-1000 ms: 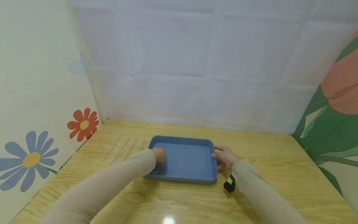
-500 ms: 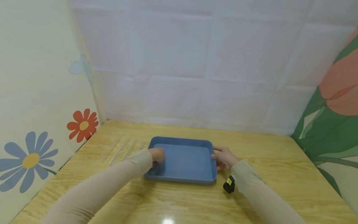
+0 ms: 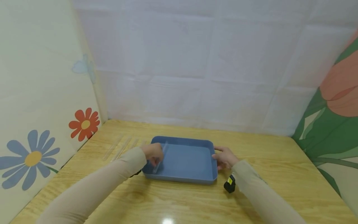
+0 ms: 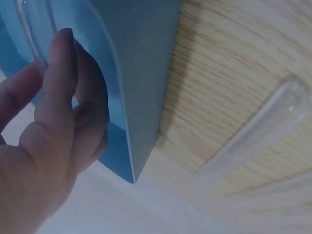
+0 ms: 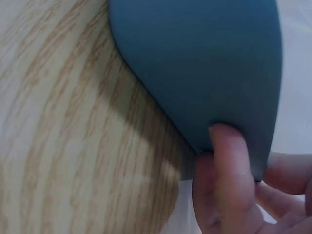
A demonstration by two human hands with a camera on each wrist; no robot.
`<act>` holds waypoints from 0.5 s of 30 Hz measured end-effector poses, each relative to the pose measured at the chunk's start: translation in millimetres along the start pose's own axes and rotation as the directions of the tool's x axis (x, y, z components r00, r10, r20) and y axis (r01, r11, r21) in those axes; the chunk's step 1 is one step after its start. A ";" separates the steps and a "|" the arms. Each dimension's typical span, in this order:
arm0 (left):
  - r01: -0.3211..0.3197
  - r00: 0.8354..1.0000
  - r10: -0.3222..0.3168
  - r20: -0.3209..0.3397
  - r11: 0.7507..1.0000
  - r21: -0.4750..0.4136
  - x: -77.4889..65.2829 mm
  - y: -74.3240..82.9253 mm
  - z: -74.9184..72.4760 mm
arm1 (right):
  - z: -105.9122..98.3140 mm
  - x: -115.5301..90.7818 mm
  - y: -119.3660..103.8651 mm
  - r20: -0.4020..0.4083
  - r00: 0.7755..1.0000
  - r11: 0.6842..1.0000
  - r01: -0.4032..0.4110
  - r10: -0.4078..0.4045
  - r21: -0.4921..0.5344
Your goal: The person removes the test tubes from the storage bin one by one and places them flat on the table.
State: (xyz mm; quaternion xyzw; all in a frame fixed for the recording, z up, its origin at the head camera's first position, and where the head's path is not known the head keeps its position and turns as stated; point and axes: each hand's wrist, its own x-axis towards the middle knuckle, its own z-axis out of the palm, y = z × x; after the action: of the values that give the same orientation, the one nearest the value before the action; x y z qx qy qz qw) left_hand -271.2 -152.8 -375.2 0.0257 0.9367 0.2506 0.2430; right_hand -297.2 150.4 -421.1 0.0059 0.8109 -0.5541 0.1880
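Observation:
A blue rectangular tray (image 3: pixel 180 179) stands on the wooden table. Over its left side, my left hand (image 3: pixel 153 152) pinches a clear test tube (image 3: pixel 165 147) that slants along the tray's inside. Thumb and fingers meet around this tube (image 4: pixel 30 29) in the left wrist view; the tray wall hides part of its length. At the opposite end, my right hand (image 3: pixel 225 157) grips the tray's right wall. The right wrist view has its fingers (image 5: pixel 231 161) against the outside of the tray wall (image 5: pixel 204 63), with another part of the hand at the rim.
Several clear test tubes (image 3: pixel 112 147) lie side by side on the table, left of the tray. The left wrist view shows the rounded end of one tube (image 4: pixel 258 127). White sheeting (image 3: pixel 179 93) hangs behind the table; flower-printed panels flank both sides.
My left hand has shifted slightly left inside the tray, and the test tube there has come into sight. The right hand keeps its grip on the tray.

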 end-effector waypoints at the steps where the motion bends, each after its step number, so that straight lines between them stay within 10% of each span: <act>1: 0.032 0.998 -0.041 -0.048 0.985 -0.169 -2.2 -0.6 -0.3 | -0.1 0.1 -0.4 0.000 1.000 1.000 0.001 -0.001 0.000; 15: -0.067 0.995 0.027 -0.092 0.883 -0.464 -26.5 -8.2 -2.0 | -0.7 -3.1 -0.1 0.015 1.000 1.000 0.023 -0.023 0.007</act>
State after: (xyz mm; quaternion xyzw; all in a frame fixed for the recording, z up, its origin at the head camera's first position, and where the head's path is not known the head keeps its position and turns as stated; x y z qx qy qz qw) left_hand -248.1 -165.4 -365.9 -0.0210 0.8575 0.4750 0.1967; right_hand -294.5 151.6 -419.8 -0.0069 0.8076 -0.5591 0.1876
